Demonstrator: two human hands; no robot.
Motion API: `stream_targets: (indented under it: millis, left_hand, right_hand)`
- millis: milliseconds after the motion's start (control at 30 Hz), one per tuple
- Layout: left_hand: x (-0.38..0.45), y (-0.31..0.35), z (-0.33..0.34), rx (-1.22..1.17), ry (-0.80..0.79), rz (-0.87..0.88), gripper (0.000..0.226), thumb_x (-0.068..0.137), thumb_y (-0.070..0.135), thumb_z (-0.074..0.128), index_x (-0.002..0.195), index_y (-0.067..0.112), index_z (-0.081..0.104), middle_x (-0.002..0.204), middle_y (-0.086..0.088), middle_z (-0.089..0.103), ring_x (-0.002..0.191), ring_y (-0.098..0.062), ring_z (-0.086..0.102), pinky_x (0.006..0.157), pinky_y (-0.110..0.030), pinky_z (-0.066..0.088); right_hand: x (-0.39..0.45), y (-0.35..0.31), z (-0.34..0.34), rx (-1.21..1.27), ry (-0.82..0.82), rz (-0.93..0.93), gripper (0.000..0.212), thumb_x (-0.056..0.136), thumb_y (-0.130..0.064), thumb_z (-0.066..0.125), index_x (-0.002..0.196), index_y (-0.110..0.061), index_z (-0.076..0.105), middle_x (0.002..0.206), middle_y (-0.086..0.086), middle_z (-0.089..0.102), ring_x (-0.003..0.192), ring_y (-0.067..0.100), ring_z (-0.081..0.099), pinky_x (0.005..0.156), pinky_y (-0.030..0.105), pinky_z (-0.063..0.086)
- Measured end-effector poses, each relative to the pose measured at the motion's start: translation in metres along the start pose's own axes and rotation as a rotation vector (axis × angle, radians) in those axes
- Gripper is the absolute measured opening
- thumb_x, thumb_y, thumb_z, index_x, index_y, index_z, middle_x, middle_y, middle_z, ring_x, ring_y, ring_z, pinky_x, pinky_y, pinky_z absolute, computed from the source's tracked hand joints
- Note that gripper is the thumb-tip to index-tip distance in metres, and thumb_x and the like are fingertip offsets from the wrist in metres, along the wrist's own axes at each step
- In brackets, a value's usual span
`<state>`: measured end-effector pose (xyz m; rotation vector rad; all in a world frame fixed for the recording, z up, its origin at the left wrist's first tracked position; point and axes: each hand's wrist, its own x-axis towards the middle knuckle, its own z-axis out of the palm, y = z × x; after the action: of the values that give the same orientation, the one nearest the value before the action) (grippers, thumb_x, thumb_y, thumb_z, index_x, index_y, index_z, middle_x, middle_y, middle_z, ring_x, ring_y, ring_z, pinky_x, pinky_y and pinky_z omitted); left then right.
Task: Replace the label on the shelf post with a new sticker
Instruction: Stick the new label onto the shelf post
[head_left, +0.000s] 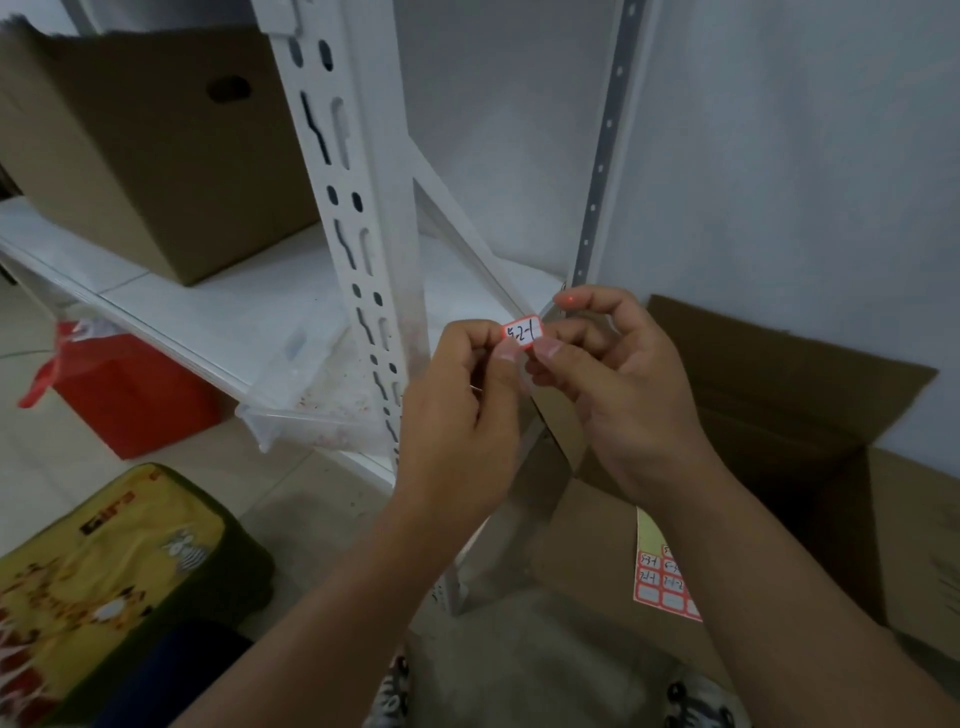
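At frame centre, the left hand (460, 384) and right hand (605, 374) pinch the small red-bordered white paper sticker (522, 333) between fingertips; keep it taut and level, then press it squarely onto the white slotted metal shelf post (358, 218).

The light is dim, flat and cool, with soft shadows and no harsh glare. Wide-angle distortion bows the white slotted metal shelf post (358, 234) and leans the edges outward. A small red light spot glows on the right hand's fingertip (571, 300). Corners look soft and grainy.
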<state>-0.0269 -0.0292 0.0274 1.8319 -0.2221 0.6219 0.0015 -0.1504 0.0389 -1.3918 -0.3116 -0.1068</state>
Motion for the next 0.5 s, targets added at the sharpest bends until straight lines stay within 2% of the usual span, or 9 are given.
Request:
stream_targets:
  millis: [133, 367, 433, 500]
  left_hand:
    - [-0.0001, -0.0005, -0.0005, -0.011, 0.006, 0.001, 0.019, 0.099, 0.018, 0.048, 0.087, 0.034, 0.049, 0.079, 0.004, 0.061, 0.066, -0.017, 0.056, 0.053, -0.020, 0.045]
    - [-0.0006, -0.0068, -0.0015, 0.030, 0.022, 0.014, 0.017, 0.099, 0.019, 0.050, 0.091, 0.033, 0.051, 0.074, 0.004, 0.061, 0.065, -0.016, 0.057, 0.053, -0.022, 0.045]
    - [-0.0008, -0.0085, -0.0014, 0.079, 0.081, 0.057, 0.009, 0.099, 0.019, 0.051, 0.098, 0.027, 0.054, 0.063, 0.004, 0.058, 0.062, -0.012, 0.057, 0.050, -0.018, 0.044]
    - [0.0015, -0.0094, -0.0040, 0.097, 0.187, 0.119, 0.009, 0.097, 0.016, 0.053, 0.105, 0.021, 0.052, 0.061, 0.006, 0.054, 0.058, -0.012, 0.055, 0.049, -0.016, 0.043]
  right_hand:
    - [-0.0006, -0.0001, -0.0017, 0.002, 0.004, -0.021, 0.027, 0.087, -0.002, 0.062, 0.109, -0.015, 0.055, 0.085, 0.008, 0.070, 0.087, 0.025, 0.068, 0.080, 0.032, 0.054]
    - [0.0021, 0.0012, 0.0026, -0.017, 0.011, -0.049, 0.028, 0.087, 0.003, 0.061, 0.108, -0.013, 0.055, 0.075, 0.000, 0.069, 0.077, 0.017, 0.066, 0.076, 0.026, 0.054]
    - [0.0040, -0.0025, 0.0030, -0.015, 0.061, -0.085, 0.026, 0.087, 0.003, 0.061, 0.105, -0.015, 0.055, 0.076, -0.001, 0.069, 0.079, 0.014, 0.067, 0.077, 0.025, 0.054]
    - [0.0084, -0.0076, 0.0013, 0.041, 0.136, -0.106, 0.026, 0.087, 0.002, 0.061, 0.104, -0.017, 0.055, 0.076, -0.003, 0.070, 0.081, 0.014, 0.068, 0.078, 0.024, 0.054]
